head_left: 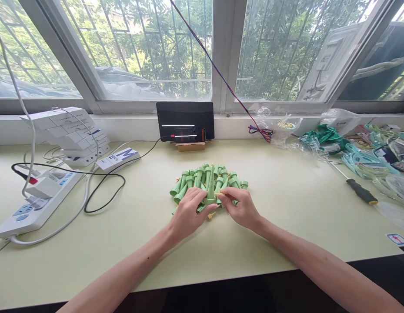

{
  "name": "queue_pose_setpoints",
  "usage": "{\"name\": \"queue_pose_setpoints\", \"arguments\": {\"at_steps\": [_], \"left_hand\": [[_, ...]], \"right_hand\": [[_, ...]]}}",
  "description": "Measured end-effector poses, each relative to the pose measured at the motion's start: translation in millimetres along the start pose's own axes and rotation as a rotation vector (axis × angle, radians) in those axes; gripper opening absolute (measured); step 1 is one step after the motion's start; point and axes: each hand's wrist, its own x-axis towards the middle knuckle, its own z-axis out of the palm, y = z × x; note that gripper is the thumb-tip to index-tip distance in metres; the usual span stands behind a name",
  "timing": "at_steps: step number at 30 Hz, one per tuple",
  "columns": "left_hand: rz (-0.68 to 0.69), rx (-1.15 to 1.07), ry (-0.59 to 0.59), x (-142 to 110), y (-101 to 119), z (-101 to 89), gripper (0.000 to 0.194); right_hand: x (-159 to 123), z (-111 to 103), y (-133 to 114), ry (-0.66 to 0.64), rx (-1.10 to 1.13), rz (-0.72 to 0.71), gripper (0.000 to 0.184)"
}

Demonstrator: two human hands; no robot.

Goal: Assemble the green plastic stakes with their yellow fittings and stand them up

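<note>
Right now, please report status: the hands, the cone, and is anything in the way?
Left hand holding cone, narrow end up. Right hand pinching yellow piece close beside it. Other cones heaped around, could crowd fingers.

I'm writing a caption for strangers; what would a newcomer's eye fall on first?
First, the heap of green plastic cones mid-picture, where the left hand holds one cone upright and the right hand pinches a small yellow piece beside it. Then the black tablet standing behind, and the white power strip at far left.
</note>
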Motion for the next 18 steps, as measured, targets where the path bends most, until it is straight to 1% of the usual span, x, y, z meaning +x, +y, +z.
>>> {"name": "queue_pose_setpoints", "arguments": {"at_steps": [4, 8, 11, 14, 18], "left_hand": [[-0.003, -0.004, 0.000, 0.0, 0.2, -0.1, 0.022], [-0.016, -0.016, -0.009, 1.0, 2.2, -1.4, 0.023], [-0.020, -0.026, -0.008, 1.6, 3.2, -2.1, 0.024], [-0.022, -0.027, -0.011, 1.3, 2.9, -1.9, 0.025], [-0.033, -0.029, -0.018, 0.3, 1.7, -0.7, 0.025]], "right_hand": [[-0.5, 0.1, 0.5, 0.015, -0.012, -0.019, 0.029], [-1.9, 1.0, 2.9, 0.053, -0.022, -0.050, 0.021], [-2.5, 1.4, 3.8, 0.056, -0.012, -0.050, 0.018], [-1.5, 1.1, 2.9, 0.036, -0.015, -0.038, 0.022], [0.4, -0.1, 1.2, -0.003, -0.035, -0.032, 0.034]]}}
